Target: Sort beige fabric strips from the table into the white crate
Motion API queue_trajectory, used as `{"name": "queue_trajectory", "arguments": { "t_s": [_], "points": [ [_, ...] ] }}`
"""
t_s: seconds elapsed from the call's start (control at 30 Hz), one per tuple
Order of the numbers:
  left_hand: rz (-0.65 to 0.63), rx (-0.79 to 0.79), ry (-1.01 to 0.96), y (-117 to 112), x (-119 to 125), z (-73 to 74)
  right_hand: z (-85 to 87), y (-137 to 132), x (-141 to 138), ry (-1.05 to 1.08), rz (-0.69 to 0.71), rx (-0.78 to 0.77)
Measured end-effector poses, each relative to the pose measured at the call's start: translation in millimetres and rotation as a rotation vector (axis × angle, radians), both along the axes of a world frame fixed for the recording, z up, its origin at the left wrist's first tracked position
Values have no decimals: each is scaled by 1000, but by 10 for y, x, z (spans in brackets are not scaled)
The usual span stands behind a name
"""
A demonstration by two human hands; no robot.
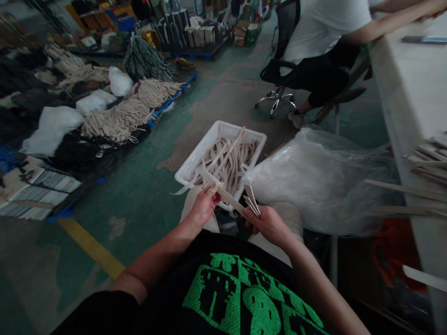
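Observation:
A flat beige strap point(231, 199) stretches between my two hands, just over my lap. My left hand point(205, 204) pinches its upper left end, where a thin whitish strip trails off toward the bin. My right hand point(267, 224) is closed round the strap's other end, and several short folded layers of strap stick up from between its fingers. Right beyond my hands stands a white plastic bin point(195, 148) holding a tangle of beige straps point(228, 158). Some of my fingertips are hidden behind the strap.
Clear plastic sheeting point(307, 177) bulges right of the bin. A worktable point(401, 79) runs along the right, with strips point(405, 188) jutting over its edge. A seated person point(324, 37) works there beside an office chair point(279, 70). Strap bundles point(118, 118) lie on blue pallets at left.

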State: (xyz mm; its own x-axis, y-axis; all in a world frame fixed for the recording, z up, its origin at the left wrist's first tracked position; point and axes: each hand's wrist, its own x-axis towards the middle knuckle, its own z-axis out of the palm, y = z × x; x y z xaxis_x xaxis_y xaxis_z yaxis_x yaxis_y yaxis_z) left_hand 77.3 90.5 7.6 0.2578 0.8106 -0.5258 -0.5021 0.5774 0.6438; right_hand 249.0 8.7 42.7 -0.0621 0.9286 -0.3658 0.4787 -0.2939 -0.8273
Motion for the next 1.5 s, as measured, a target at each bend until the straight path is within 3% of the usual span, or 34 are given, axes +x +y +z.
{"name": "queue_trajectory", "arguments": {
  "t_s": [0.17, 0.37, 0.5, 0.67, 0.73, 0.87, 1.03, 1.23, 1.4, 1.5],
  "points": [
    [-132, 16, -17, -70, 40, -3, -24, 12, -52, -74, -84, 20],
    [-23, 44, 36, -23, 16, 6, -39, -16, -49, -19, -34, 28],
    [-150, 68, -18, -102, 86, -42, -68, 10, -64, -101, -112, 37],
    [30, 92, 62, -21, 62, -50, -103, -27, -19, -45, -22, 10],
    [19, 100, 77, -19, 54, -33, -106, -23, -26, -69, -16, 5],
    [-138, 135, 24, -107, 111, -15, -114, 27, -86, -76, -106, 43],
    [30, 160, 110, -26, 10, -35, -130, -63, -100, -9, -22, 44],
    [-202, 151, 62, -179, 110, -76, -73, -39, -165, -79, -150, 59],
    [-64, 148, 113, -84, 91, -68, -86, -160, -53, 7, -76, 45],
    [-154, 147, 108, -117, 99, -101, -163, -202, -32, -12, -129, 29]
  ]
}}
